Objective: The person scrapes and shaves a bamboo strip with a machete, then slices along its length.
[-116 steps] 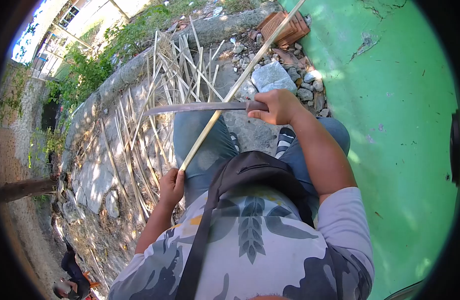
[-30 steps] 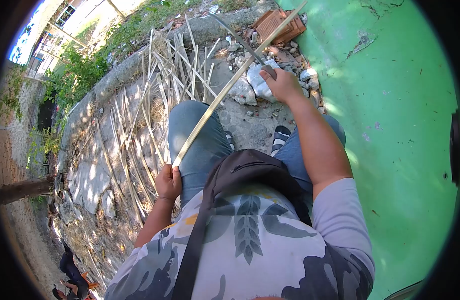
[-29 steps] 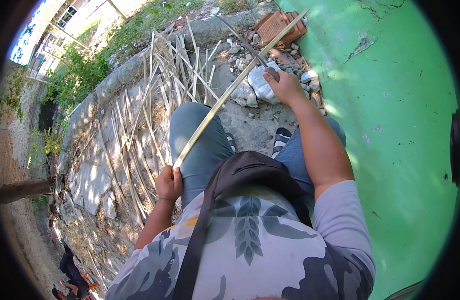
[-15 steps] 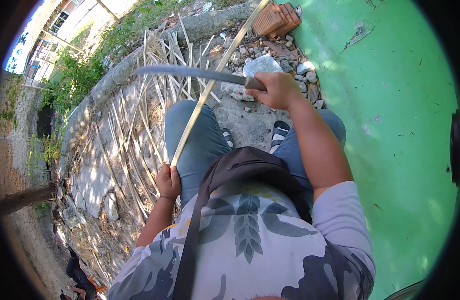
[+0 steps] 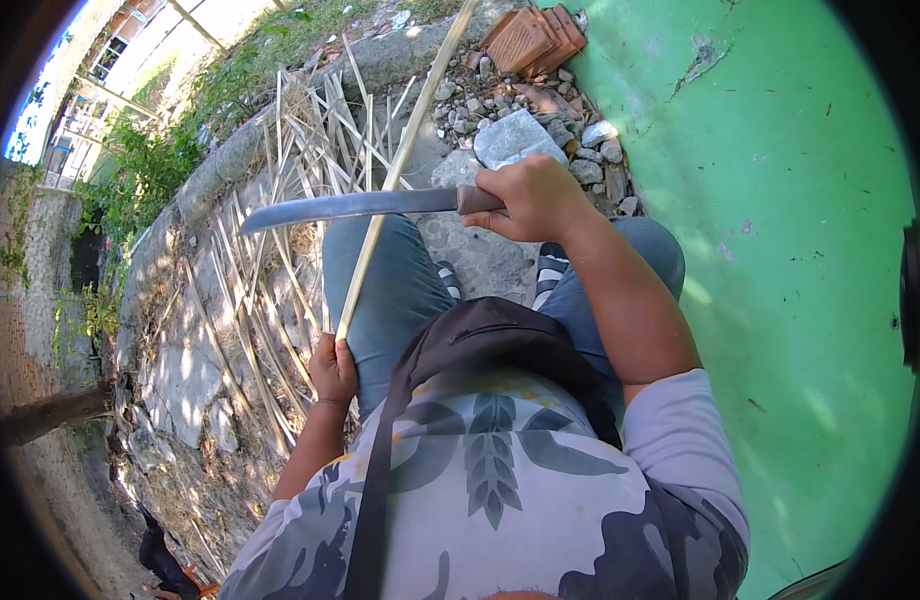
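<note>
My left hand [image 5: 334, 371] is closed around the lower end of a long, pale strip of split bamboo [image 5: 404, 150], beside my left knee. The strip slants up and away to the right, past the top of the view. In my right hand [image 5: 536, 200] is the wooden handle of a machete [image 5: 350, 206]. Its long grey blade points left and crosses the strip above my left thigh. Whether the edge touches the strip I cannot tell. My fingers partly hide the handle.
Several loose pale strips [image 5: 250, 310] lie on the stony ground to the left. Ahead are broken stones [image 5: 520, 138] and stacked terracotta tiles [image 5: 532, 40]. A green floor [image 5: 780, 300] stretches along the right. A dark bag [image 5: 490, 340] rests across my lap.
My right hand has brought the machete lower and nearer to me, so its blade crosses the strip farther down. My left hand still grips the strip's lower end.
</note>
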{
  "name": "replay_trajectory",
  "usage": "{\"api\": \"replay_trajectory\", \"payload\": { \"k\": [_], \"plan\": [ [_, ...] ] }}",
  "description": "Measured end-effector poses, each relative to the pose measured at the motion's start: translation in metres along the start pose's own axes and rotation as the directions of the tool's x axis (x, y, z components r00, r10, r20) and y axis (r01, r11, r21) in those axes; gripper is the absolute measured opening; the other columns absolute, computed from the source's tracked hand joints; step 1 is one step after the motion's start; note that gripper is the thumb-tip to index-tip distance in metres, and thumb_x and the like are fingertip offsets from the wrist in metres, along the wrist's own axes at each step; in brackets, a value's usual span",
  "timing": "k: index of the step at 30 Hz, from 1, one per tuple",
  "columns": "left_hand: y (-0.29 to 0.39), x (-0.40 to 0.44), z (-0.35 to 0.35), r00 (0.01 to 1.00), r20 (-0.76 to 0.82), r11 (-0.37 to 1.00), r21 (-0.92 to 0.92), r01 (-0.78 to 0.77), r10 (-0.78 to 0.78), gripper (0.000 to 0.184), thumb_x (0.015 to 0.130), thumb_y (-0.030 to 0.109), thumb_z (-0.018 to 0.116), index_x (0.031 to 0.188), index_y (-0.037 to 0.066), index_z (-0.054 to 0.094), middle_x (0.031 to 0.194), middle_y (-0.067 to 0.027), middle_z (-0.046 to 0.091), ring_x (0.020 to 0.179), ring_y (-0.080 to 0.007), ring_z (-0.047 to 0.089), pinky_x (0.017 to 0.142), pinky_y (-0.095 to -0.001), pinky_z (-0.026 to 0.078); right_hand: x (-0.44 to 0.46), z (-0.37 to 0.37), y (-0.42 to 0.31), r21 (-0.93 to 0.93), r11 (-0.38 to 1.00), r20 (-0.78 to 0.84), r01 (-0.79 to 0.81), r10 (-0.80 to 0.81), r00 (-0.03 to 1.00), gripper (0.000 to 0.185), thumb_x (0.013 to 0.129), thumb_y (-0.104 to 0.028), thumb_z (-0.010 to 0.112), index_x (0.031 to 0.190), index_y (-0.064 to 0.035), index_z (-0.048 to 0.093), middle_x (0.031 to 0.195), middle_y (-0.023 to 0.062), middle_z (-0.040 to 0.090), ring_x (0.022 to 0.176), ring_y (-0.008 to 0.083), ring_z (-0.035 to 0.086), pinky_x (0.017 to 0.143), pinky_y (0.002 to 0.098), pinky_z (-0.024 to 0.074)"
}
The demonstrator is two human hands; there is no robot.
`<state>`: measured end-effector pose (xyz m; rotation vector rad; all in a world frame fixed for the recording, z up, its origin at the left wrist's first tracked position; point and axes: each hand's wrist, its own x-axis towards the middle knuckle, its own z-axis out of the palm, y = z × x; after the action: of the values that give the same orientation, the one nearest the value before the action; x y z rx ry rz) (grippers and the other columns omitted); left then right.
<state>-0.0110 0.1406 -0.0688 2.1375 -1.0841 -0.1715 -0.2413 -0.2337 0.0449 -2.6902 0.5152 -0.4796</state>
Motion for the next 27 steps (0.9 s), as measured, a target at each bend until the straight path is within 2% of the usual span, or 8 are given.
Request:
{"api": "replay_trajectory", "payload": {
  "k": [2,6,9,13,15,20,25,27],
  "plan": [
    [0.0,0.0,-0.001,1.0,0.005,1.0,0.018,0.024,-0.025,0.03,0.103,0.026,0.053,0.083,0.004,0.056,0.062,-0.0162,0.052,0.054,-0.0316,0.053,0.054,-0.0407,0.042,0.002,-0.005,0.009,-0.004,1.0,0.02,-0.007,0.007,1.0,0.054,0.087,-0.061,0.07,0.086,-0.0077,0.063,0.075,0.0158,0.069,0.074,0.0414,0.069,0.066,0.0499,0.052],
    [0.005,0.0,-0.005,1.0,-0.012,0.996,0.088,0.03,-0.029,0.029,0.102,0.025,0.053,0.082,0.004,0.056,0.06,-0.016,0.052,0.053,-0.0333,0.054,0.053,-0.0422,0.042,0.02,0.017,0.066,0.14,0.904,-0.157,-0.403,0.422,0.893,0.057,0.091,-0.062,0.066,0.09,-0.0053,0.066,0.076,0.0174,0.07,0.075,0.0435,0.068,0.066,0.0497,0.0519],
    [0.007,0.005,-0.013,1.0,0.008,0.992,0.129,0.006,-0.007,0.03,0.101,0.026,0.054,0.08,0.005,0.056,0.059,-0.0161,0.053,0.053,-0.035,0.055,0.052,-0.0435,0.042,0.02,0.013,0.063,0.089,0.845,-0.105,-0.527,0.534,0.839,0.059,0.093,-0.062,0.061,0.094,-0.0032,0.069,0.086,0.0206,0.073,0.082,0.0421,0.071,0.075,0.0512,0.0547],
    [0.006,0.004,-0.009,1.0,0.021,0.994,0.106,0.013,-0.016,0.03,0.101,0.026,0.054,0.08,0.005,0.054,0.06,-0.0167,0.053,0.054,-0.0349,0.056,0.053,-0.0428,0.043,0.011,0.014,0.034,0.108,0.958,-0.127,-0.267,0.28,0.952,0.049,0.094,-0.055,0.066,0.094,-0.0059,0.065,0.079,0.0204,0.07,0.078,0.0434,0.069,0.067,0.0501,0.0526],
    [0.004,0.001,-0.006,1.0,0.018,0.997,0.069,0.017,-0.018,0.03,0.101,0.025,0.054,0.08,0.004,0.054,0.06,-0.016,0.052,0.053,-0.0332,0.055,0.054,-0.0418,0.043,0.003,0.012,0.013,0.089,0.983,-0.041,-0.159,0.163,0.986,0.048,0.092,-0.055,0.068,0.093,-0.0067,0.064,0.077,0.0192,0.069,0.078,0.0423,0.069,0.067,0.0501,0.0528],
    [-0.001,0.001,-0.002,0.998,0.026,0.998,-0.025,0.056,-0.056,0.029,0.102,0.024,0.053,0.081,0.004,0.053,0.06,-0.0139,0.05,0.053,-0.0292,0.053,0.054,-0.04,0.042,0.007,0.017,-0.004,-0.071,0.992,0.1,0.102,-0.094,0.99,0.045,0.089,-0.055,0.07,0.092,-0.0112,0.063,0.08,0.0168,0.07,0.079,0.0404,0.07,0.07,0.0503,0.0531],
    [0.007,0.003,-0.006,0.998,0.007,0.995,0.075,0.06,-0.061,0.032,0.102,0.027,0.054,0.078,0.004,0.052,0.062,-0.0183,0.054,0.057,-0.0382,0.058,0.056,-0.0442,0.045,0.025,0.028,0.043,0.046,0.94,-0.027,-0.339,0.341,0.94,0.052,0.093,-0.058,0.064,0.097,-0.0064,0.067,0.085,0.0192,0.071,0.085,0.0425,0.069,0.073,0.0502,0.053],
    [0.007,0.007,-0.012,0.998,0.024,0.989,0.139,0.048,-0.052,0.032,0.101,0.027,0.054,0.078,0.005,0.052,0.063,-0.0186,0.054,0.058,-0.0387,0.058,0.056,-0.0444,0.045,0.024,0.036,0.053,0.112,0.921,-0.093,-0.372,0.383,0.919,0.052,0.094,-0.058,0.064,0.095,-0.0058,0.066,0.086,0.0201,0.071,0.086,0.043,0.069,0.073,0.0509,0.0527]
  ]
}}
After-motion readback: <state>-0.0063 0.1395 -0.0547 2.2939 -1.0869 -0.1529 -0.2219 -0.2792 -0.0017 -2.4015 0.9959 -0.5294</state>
